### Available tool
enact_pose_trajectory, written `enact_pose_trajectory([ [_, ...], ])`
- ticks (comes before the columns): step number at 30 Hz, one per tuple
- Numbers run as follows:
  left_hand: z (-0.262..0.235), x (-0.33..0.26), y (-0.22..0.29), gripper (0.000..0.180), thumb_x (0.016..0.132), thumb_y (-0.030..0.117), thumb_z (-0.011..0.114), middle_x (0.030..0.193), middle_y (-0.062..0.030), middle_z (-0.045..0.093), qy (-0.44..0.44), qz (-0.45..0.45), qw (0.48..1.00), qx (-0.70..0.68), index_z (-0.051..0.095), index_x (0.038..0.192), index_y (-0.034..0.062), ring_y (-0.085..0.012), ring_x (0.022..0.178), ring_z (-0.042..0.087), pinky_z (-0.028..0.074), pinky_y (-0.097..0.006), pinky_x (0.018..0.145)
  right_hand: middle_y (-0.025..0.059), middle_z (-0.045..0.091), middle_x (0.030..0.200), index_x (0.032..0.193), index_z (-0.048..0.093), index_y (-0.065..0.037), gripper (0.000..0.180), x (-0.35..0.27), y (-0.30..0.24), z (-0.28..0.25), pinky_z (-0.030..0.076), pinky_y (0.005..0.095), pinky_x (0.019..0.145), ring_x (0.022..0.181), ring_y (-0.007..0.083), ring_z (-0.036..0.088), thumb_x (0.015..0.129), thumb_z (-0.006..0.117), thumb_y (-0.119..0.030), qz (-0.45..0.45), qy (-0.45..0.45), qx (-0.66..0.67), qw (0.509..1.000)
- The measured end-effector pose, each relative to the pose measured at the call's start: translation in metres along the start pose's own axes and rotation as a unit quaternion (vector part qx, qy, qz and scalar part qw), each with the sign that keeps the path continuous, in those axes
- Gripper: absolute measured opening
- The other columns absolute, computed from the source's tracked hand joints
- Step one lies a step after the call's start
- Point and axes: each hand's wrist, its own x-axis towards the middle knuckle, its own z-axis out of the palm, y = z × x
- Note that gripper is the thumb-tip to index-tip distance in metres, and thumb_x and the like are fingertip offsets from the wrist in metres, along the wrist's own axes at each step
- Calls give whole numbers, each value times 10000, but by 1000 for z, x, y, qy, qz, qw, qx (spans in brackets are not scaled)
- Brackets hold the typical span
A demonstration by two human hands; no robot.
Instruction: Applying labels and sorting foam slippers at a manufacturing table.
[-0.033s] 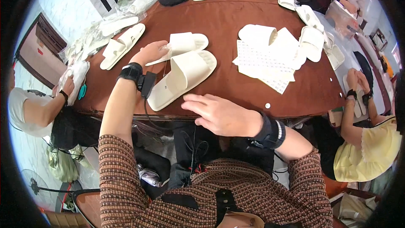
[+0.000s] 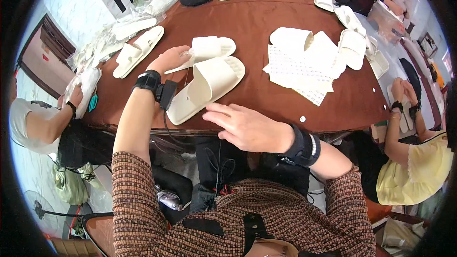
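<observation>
A large cream slide slipper (image 2: 209, 78) lies on the brown-covered table in front of me, its toe pointing away to the right. Behind it rests a second cream slide slipper (image 2: 212, 48). My left hand (image 2: 172, 59) is over the second slipper's heel end, its fingers drawn together at the strap side; a small clear bit shows at the tips, too small to name. My right hand (image 2: 247, 126) hovers at the near edge of the front slipper, fingers stretched out and holding nothing; I cannot tell whether they touch it.
White printed sticker sheets (image 2: 300, 71) lie to the right, partly under a white slipper (image 2: 290, 39). More slippers (image 2: 352, 47) line the right side. A single slipper pair (image 2: 138, 52) lies left, near plastic-wrapped ones (image 2: 95, 50). Co-workers sit on both sides and opposite.
My right hand has shifted very slightly up and to the left. My left hand and the slippers stay in place.
</observation>
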Motion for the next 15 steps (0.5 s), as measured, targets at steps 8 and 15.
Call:
enact_pose_trajectory([
  [8,1,-43,21,433,912,457,566,1236,-107,594,45,17,999,-17,648,1225,169,-355,1153,577,419,-548,972,204,561,1292,1282,515,47,486,11,25,3,453,418,983,1127,347,546,830,660,-59,19,9,-104,994],
  [15,17,-83,36,390,868,389,681,1018,-177,627,143,32,989,-17,681,1042,40,-363,957,604,490,-439,839,165,592,1140,1268,528,31,462,11,36,-4,468,422,906,1026,340,554,824,638,-35,58,18,-134,989],
])
